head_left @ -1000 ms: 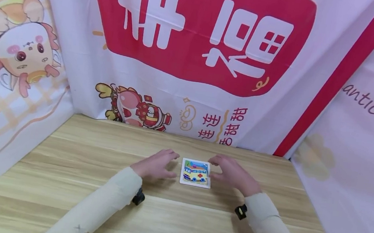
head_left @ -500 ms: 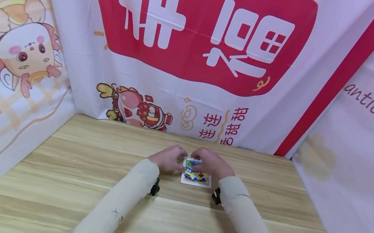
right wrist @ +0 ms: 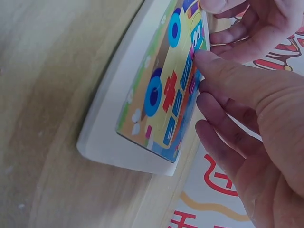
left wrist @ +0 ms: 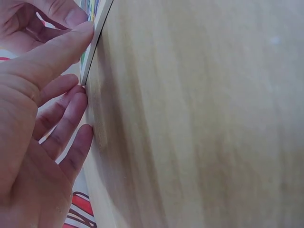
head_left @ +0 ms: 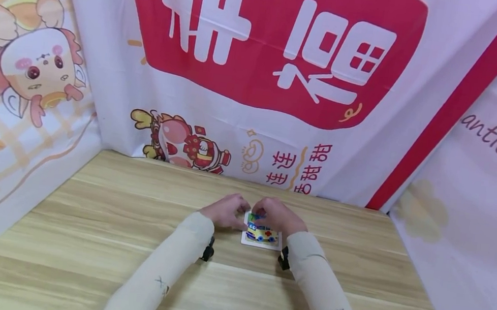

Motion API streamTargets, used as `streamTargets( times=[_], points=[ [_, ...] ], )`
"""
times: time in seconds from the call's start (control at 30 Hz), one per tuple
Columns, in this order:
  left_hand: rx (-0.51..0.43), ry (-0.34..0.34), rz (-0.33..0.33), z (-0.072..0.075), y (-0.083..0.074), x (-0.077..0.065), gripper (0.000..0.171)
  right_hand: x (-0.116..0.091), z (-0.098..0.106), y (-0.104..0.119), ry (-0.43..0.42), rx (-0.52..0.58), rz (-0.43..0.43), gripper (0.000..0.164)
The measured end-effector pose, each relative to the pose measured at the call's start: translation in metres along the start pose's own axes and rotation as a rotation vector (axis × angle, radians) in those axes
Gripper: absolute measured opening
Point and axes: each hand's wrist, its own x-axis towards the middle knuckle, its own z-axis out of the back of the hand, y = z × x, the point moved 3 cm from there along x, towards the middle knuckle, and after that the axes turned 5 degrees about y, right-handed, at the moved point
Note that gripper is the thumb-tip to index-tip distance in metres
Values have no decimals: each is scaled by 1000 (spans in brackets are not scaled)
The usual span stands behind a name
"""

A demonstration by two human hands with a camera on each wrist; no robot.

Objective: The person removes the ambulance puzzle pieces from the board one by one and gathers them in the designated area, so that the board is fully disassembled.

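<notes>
A square white-framed picture board (head_left: 262, 238) with a cartoon ambulance lies on the wooden table. My left hand (head_left: 226, 211) is at its far left corner, thumb against the edge of the board and fingers just behind it. My right hand (head_left: 282, 217) reaches over the far part of the board. In the right wrist view, the thumb of my right hand (right wrist: 256, 109) touches the ambulance picture (right wrist: 166, 90), with its fingers curved behind the far edge. The left hand (right wrist: 261, 28) meets the board at the same edge. Exact fingertip contact behind the board is hidden.
The table (head_left: 120, 232) has a wood-grain top. At its back hangs a white cloth (head_left: 233, 122) with a large red patch and white characters. Printed cloths also hang at the left (head_left: 3, 122) and right (head_left: 477, 211). Small dark wrist cameras (head_left: 208, 250) sit below both wrists.
Over the last second, both hands moved inward onto the board's far side, the right hand farther. Since half a second ago they have barely moved. The board stays flat in place.
</notes>
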Motion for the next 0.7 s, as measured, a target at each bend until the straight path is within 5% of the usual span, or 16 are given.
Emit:
streamTargets(
  times=[0.7],
  points=[
    [0,-4,5,-1,-3,3,49,6,7,-2,80,112,-59,25]
  ],
)
